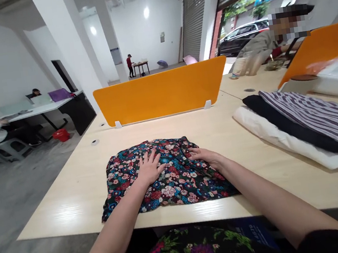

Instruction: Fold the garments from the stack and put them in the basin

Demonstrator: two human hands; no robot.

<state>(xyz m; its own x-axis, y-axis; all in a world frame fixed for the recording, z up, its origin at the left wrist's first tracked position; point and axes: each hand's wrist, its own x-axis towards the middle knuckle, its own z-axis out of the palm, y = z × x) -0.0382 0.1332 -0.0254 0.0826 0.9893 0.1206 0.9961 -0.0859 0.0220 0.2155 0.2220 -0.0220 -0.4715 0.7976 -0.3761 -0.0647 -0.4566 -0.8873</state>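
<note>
A dark floral garment (176,180) lies folded into a rough square on the pale wooden table (79,185), close to the front edge. My left hand (150,167) rests flat on its middle with the fingers spread. My right hand (206,156) lies flat on the cloth's right part, fingers pointing left toward the other hand. Neither hand grips the fabric.
An orange divider panel (161,92) stands across the table behind the garment. A stack of folded clothes (310,123), striped on top over black and white, lies at the right. A second orange panel (324,48) and a person sit beyond. Other people work at far tables.
</note>
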